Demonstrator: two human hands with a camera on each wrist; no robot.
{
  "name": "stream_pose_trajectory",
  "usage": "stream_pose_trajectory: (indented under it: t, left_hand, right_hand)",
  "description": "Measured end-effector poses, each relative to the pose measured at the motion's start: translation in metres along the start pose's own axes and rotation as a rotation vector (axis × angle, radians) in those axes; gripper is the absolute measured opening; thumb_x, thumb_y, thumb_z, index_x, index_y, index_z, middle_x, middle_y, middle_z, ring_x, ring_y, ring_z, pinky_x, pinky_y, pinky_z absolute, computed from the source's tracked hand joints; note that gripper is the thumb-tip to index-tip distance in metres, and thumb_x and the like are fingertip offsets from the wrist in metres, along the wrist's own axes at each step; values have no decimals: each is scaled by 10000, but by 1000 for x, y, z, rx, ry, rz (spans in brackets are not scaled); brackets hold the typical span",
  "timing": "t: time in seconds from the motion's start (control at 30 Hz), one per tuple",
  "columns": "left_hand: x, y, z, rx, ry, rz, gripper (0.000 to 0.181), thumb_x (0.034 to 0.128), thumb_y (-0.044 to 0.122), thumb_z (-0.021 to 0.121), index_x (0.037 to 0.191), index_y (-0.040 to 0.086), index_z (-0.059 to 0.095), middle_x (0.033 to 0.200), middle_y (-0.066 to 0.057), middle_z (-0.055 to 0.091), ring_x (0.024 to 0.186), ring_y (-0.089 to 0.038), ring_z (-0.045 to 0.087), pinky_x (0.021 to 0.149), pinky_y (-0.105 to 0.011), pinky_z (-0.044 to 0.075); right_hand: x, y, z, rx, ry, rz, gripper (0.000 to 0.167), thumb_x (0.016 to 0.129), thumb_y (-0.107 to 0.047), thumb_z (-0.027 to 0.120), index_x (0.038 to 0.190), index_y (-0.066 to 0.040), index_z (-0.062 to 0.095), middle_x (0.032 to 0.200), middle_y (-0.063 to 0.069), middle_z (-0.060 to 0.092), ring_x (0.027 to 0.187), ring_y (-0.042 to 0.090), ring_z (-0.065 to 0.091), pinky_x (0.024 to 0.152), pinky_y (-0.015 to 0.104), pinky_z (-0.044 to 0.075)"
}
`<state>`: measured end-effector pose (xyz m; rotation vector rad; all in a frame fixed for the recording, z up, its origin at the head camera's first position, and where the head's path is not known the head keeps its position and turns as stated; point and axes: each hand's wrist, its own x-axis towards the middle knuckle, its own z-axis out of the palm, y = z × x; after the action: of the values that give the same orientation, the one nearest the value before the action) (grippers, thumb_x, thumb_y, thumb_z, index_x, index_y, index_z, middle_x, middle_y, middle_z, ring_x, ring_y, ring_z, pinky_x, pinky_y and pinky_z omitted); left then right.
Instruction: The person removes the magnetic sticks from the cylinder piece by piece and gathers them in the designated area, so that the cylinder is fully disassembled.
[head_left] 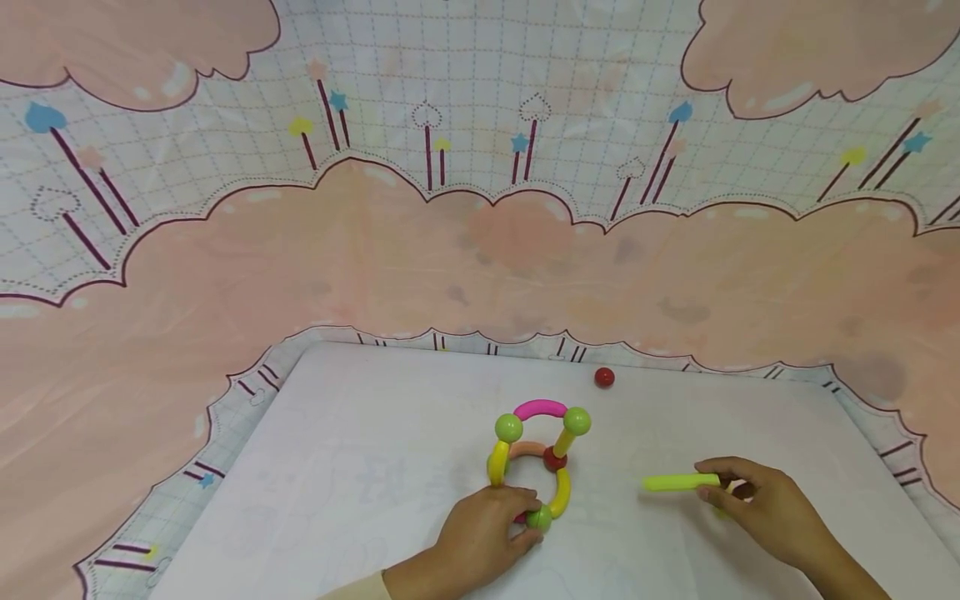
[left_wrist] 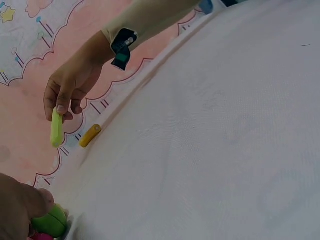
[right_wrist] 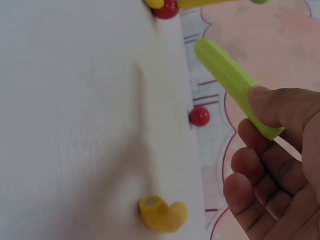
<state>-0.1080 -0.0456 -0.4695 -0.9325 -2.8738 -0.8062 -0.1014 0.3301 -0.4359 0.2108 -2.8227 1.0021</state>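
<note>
A toy frame of coloured sticks and balls stands on the white table, with a pink curved stick (head_left: 541, 407) across its top between two green balls. My left hand (head_left: 486, 533) grips the frame's near green ball (head_left: 539, 517) between thumb and fingers; its palm hides part of the ring at the base. To the right, apart from the frame, my right hand (head_left: 772, 508) pinches a straight lime-green stick (head_left: 678, 482) by one end above the table. The stick's free end points left toward the frame. A yellow curved stick (right_wrist: 162, 215) lies on the table below the right hand.
A loose red ball (head_left: 604, 377) lies behind the frame near the table's far edge. The white tabletop (head_left: 360, 433) meets a patterned pink and white cloth (head_left: 420, 267) hanging behind it.
</note>
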Motion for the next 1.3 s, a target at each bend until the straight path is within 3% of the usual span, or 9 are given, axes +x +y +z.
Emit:
stream_pose_trajectory:
  t: [0.2,0.43,0.57,0.8,1.1,1.3]
  left_hand:
    - [-2,-1,-1,-10,0,30,298,872,313,839,1144,212,770,1207,128,707,1108,-75,643,916,-301,540]
    - [-2,-1,-3,-21,-22,37,297,879,324,833,1146,212,763,1181,150,706,1102,-45,630,929,-289,535]
    - [-2,-2,-3,-18,-46,34,298,886,331,825,1151,211,761,1177,152,704,1133,-53,617,962,-309,527]
    - [-5,-3,-9,-2,-81,73,251,918,318,791,1146,218,759,1252,142,678,1212,-71,587,1017,-334,499]
    - [-14,-2,-25,6,-142,33,262,945,355,754,1186,254,754,1242,181,672,1242,-88,577,1045,-384,486]
    - [-20,-6,-31,8,-76,84,246,940,352,758,1142,213,779,1155,174,704,1181,-90,618,1012,-369,510]
  right_hand:
    - [-1,17,-12,-59,-18,29,292,818,-142,866,1091,-108,768,881,-84,711,707,31,603,615,242,507]
    - [-3,38,-28,-105,-102,105,291,922,-251,785,1175,-120,724,1045,2,751,800,26,640,653,244,527]
    - [-7,52,-31,-118,-72,79,258,933,-224,773,1159,-116,711,1027,7,743,824,-24,619,658,240,539]
    - [-11,72,-31,-163,-26,135,276,946,-213,760,1175,-65,715,912,1,624,766,1,496,633,225,504]
    - [-14,88,-33,-180,-8,123,241,932,-154,768,1143,-49,718,898,-19,624,742,6,487,625,218,489]
    - [-14,97,-36,-196,-43,178,260,928,-152,766,1160,-49,713,938,-3,654,765,37,523,627,220,481]
